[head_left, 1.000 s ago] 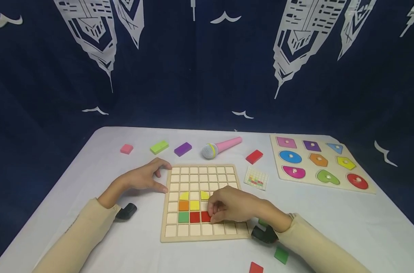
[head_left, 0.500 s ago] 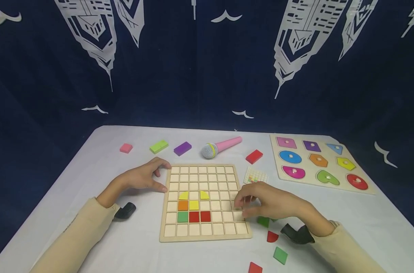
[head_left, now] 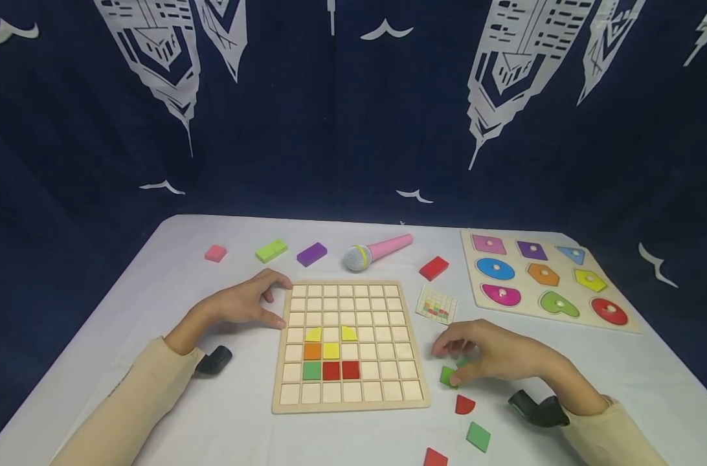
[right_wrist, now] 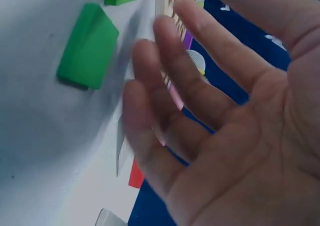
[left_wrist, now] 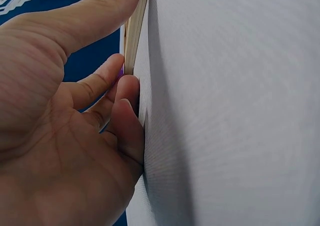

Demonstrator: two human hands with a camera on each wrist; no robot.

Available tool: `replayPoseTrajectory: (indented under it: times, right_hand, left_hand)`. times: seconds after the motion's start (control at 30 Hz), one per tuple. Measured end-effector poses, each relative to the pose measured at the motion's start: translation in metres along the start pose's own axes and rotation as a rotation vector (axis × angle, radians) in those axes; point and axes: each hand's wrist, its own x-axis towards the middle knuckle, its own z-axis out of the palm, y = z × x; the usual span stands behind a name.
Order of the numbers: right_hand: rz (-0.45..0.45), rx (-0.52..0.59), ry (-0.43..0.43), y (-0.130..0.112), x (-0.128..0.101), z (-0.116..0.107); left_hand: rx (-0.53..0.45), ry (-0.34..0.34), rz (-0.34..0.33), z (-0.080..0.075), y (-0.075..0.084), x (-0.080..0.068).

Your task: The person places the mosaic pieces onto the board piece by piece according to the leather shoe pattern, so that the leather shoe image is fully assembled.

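Note:
A wooden grid board (head_left: 353, 408) lies mid-table, holding yellow, orange, green and red tiles; one is a red square tile (head_left: 350, 370). At its left edge is my left hand (head_left: 243, 303), the thumb and index fingertip touching the frame; the left wrist view shows the fingers relaxed along the board's edge (left_wrist: 132, 43). My right hand (head_left: 499, 349) hovers right of the board with fingers loosely spread, the thumb tip over a green tile (head_left: 447, 376). Another green tile (head_left: 462, 362) is partly hidden under it. In the right wrist view, the fingers hold nothing, beside a green tile (right_wrist: 90, 45).
Nearer me lie a red quarter-round tile (head_left: 465, 404), a green square tile (head_left: 478, 437) and a red tile (head_left: 436, 457). A small pattern card (head_left: 437, 304), a pink microphone (head_left: 382, 249), several coloured blocks and a shape puzzle (head_left: 522, 310) stand toward the back.
My right hand has left the red tile on the board and moved right to the loose green tiles, uncovering the board's right columns. My left hand stays at the board's edge.

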Motion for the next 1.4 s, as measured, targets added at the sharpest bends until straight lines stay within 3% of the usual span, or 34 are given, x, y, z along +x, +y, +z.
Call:
replayPoseTrajectory:
  times: [0.17, 0.33, 0.97, 1.13, 1.4]
  right_hand:
    - [-0.010, 0.078, -0.080, 0.011, -0.003, 0.000]
    - [-0.002, 0.082, -0.100, 0.015, -0.002, 0.000]
    - [-0.002, -0.041, -0.021, 0.013, 0.012, 0.008]
    - [0.024, -0.077, -0.008, 0.003, 0.016, 0.012]
    - [-0.038, -0.156, 0.012, -0.021, 0.023, 0.017]
  left_hand:
    - [0.000, -0.003, 0.000, 0.002, 0.001, 0.002]
    - [0.020, -0.002, -0.014, 0.002, 0.004, 0.004]
    - [0.019, -0.005, -0.031, -0.003, 0.002, 0.004]
    - [0.012, -0.002, -0.026, -0.001, 0.003, 0.002]
    - [0.010, -0.001, -0.016, 0.000, 0.002, 0.000]
